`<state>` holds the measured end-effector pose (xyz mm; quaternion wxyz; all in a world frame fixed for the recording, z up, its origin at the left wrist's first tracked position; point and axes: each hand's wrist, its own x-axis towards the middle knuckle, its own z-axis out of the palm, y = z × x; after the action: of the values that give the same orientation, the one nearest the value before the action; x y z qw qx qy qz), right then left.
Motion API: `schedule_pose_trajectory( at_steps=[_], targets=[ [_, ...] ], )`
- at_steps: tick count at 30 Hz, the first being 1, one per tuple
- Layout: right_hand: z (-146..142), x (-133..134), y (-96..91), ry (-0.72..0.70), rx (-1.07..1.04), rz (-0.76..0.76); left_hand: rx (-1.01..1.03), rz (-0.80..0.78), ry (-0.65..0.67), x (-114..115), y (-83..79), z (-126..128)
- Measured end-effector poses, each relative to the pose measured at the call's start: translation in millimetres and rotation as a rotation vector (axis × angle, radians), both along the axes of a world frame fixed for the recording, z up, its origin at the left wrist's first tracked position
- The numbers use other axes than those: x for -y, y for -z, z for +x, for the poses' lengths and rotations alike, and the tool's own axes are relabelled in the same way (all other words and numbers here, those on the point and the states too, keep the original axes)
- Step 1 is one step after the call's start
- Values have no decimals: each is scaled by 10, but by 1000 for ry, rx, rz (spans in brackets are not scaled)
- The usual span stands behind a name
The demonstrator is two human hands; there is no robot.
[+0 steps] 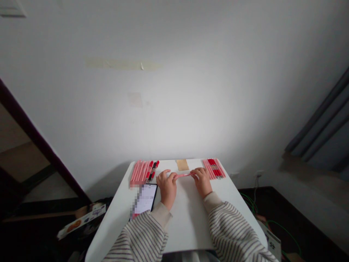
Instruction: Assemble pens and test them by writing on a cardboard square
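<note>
A pink pen [183, 175] is held level between my two hands above the white table. My left hand [167, 187] pinches its left end, and my right hand [202, 180] grips the right end with fingertips closed. To the left lies a row of several pink pens [139, 171], with a few red and black pens [152, 171] beside them. Another row of pink and red pens [213, 169] sits at the right, just beyond my right hand. Part of the held pen is hidden under my fingers.
A phone [146, 198] with a lit screen lies left of my left wrist. A tan patch [182, 165] is at the back of the white table [191, 225], which stands by the wall [185, 91]. Green cables [249, 203] run along the floor at right.
</note>
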<state>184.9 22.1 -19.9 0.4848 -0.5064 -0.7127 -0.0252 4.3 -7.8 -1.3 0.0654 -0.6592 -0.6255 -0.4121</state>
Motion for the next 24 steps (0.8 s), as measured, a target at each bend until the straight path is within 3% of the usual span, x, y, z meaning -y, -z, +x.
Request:
schedule_pose_trajectory(
  at_steps=[24],
  targets=[
    [-22, 43, -64, -99, -73, -103, 60, 1, 64, -11, -8, 19]
  ],
)
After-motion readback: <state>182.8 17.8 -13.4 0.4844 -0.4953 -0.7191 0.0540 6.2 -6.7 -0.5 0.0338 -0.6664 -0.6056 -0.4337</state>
